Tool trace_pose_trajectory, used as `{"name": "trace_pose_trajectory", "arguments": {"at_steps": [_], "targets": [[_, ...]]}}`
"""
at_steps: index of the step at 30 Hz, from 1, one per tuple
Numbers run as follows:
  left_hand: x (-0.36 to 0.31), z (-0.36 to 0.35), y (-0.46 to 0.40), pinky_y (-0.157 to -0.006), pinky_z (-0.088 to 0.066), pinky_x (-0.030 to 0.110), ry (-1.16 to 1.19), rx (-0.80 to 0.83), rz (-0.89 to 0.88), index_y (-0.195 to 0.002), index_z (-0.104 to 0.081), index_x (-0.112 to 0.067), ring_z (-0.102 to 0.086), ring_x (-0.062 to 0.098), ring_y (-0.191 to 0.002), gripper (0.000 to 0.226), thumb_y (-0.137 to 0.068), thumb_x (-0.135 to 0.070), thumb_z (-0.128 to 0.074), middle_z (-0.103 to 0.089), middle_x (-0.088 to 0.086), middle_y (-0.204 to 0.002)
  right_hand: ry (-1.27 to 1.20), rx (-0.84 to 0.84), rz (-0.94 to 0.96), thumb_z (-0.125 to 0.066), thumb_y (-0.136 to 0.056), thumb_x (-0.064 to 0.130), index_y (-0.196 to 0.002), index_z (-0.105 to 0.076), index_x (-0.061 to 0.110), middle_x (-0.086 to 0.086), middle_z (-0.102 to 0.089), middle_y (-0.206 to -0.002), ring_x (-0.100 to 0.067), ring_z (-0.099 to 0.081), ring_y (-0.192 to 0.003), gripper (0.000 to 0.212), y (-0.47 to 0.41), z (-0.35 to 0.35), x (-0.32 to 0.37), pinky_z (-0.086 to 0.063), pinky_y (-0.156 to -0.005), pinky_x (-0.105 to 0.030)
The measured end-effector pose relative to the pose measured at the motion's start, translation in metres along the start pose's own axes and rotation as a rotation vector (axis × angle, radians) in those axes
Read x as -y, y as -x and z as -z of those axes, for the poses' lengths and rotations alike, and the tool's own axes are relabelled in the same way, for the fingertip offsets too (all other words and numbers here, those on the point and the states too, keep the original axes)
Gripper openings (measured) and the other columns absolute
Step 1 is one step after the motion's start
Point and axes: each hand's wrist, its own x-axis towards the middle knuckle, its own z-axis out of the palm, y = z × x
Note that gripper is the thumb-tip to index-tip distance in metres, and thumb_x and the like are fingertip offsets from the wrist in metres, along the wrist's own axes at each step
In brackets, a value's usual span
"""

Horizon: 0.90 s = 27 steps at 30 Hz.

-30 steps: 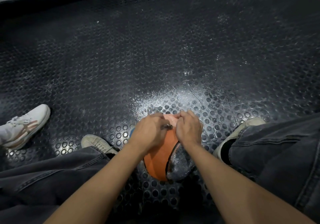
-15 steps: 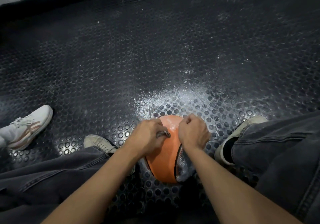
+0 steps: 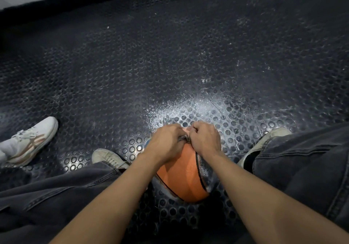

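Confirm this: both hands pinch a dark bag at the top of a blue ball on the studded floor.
Not blue: the head view shows the ball is orange. The left hand and right hand do pinch the bag at its top, on the studded floor.

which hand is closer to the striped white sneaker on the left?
Left. The left hand pinches the cover on top of the orange ball, on the sneaker side; the right hand pinches it just beyond, farther from the sneaker.
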Motion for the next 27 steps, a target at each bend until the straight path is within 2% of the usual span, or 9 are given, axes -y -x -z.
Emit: {"name": "trace_pose_trajectory", "arguments": {"at_steps": [4,7,9,12,16,19,22,24,27], "targets": [[0.022,0.009,0.013,-0.076,-0.052,0.032,0.055,0.173,0.01,-0.086,-0.075,-0.021,-0.059,0.006,-0.077,0.013,-0.086,-0.031,-0.067,-0.063,-0.013,-0.088,0.033,-0.056,-0.062,-0.045,-0.1,0.02,-0.087,-0.072,0.015,0.0,-0.067,-0.073,-0.016,-0.059,-0.062,0.031,0.005,0.004,0.001,-0.051,-0.072,-0.031],[0.02,0.009,0.025,-0.074,-0.052,0.03,0.069,0.121,-0.006,-0.092,-0.077,-0.021,-0.06,0.009,-0.078,0.012,-0.088,-0.026,-0.066,-0.064,-0.011,-0.091,0.016,-0.153,-0.214,-0.042,-0.102,0.023,-0.083,-0.066,0.013,0.003,-0.055,-0.063,-0.013,-0.047,-0.053,0.033,0.015,0.0,0.0,-0.052,-0.076,-0.033],[0.009,0.001,0.014,-0.073,-0.051,0.032,0.028,0.018,-0.012,-0.09,-0.076,-0.021,-0.06,0.013,-0.079,0.015,-0.09,-0.024,-0.061,-0.064,-0.007,-0.09,-0.06,-0.136,-0.279,-0.044,-0.101,0.023,-0.09,-0.07,0.017,0.004,-0.057,-0.072,-0.012,-0.044,-0.058,0.029,0.022,-0.002,0.001,-0.045,-0.069,-0.028],[-0.001,-0.005,-0.008,-0.073,-0.051,0.036,-0.042,-0.038,0.022,-0.085,-0.074,-0.016,-0.057,0.016,-0.078,0.018,-0.091,-0.022,-0.058,-0.061,-0.004,-0.087,-0.153,-0.115,-0.264,-0.047,-0.1,0.023,-0.109,-0.073,0.027,0.0,-0.07,-0.103,-0.014,-0.046,-0.079,0.028,0.028,0.002,0.0,-0.044,-0.086,-0.033],[0.025,0.012,-0.002,-0.072,-0.053,0.03,-0.027,0.2,0.009,-0.087,-0.076,-0.023,-0.06,0.007,-0.078,0.014,-0.088,-0.032,-0.065,-0.063,-0.012,-0.09,-0.214,-0.077,-0.261,-0.045,-0.101,0.019,-0.115,-0.072,0.027,0.001,-0.073,-0.101,-0.006,-0.047,-0.063,0.032,0.02,0.005,-0.002,-0.033,-0.053,-0.022],[0.027,0.012,0.008,-0.074,-0.052,0.027,-0.052,0.208,-0.029,-0.088,-0.075,-0.024,-0.059,0.004,-0.079,0.014,-0.088,-0.032,-0.064,-0.063,-0.014,-0.09,-0.198,-0.036,-0.216,-0.043,-0.101,0.016,-0.115,-0.072,0.027,0.003,-0.073,-0.098,-0.005,-0.049,-0.059,0.035,0.015,0.005,-0.004,-0.03,-0.047,-0.021],[0.004,0.001,-0.008,-0.071,-0.048,0.028,-0.058,0.079,-0.019,-0.088,-0.074,-0.021,-0.057,0.012,-0.08,0.017,-0.091,-0.028,-0.059,-0.061,-0.008,-0.087,-0.185,-0.023,-0.166,-0.045,-0.099,0.017,-0.112,-0.074,0.029,0.004,-0.074,-0.104,-0.015,-0.061,-0.079,0.034,0.016,0.002,-0.006,-0.049,-0.066,-0.029],[-0.001,-0.003,-0.021,-0.07,-0.05,0.035,-0.064,0.054,0.021,-0.083,-0.072,-0.02,-0.058,0.017,-0.079,0.016,-0.089,-0.028,-0.06,-0.062,-0.004,-0.084,-0.183,-0.029,-0.145,-0.046,-0.098,0.018,-0.112,-0.074,0.028,0.002,-0.074,-0.106,-0.018,-0.063,-0.088,0.033,0.018,0.001,-0.005,-0.053,-0.081,-0.035],[0.012,0.005,-0.013,-0.074,-0.051,0.032,-0.022,0.175,-0.015,-0.085,-0.074,-0.021,-0.058,0.011,-0.079,0.013,-0.088,-0.029,-0.064,-0.063,-0.008,-0.085,-0.189,-0.034,-0.125,-0.048,-0.099,0.02,-0.114,-0.073,0.027,0.001,-0.073,-0.109,-0.019,-0.064,-0.088,0.03,0.015,-0.001,-0.007,-0.053,-0.08,-0.035]]}}
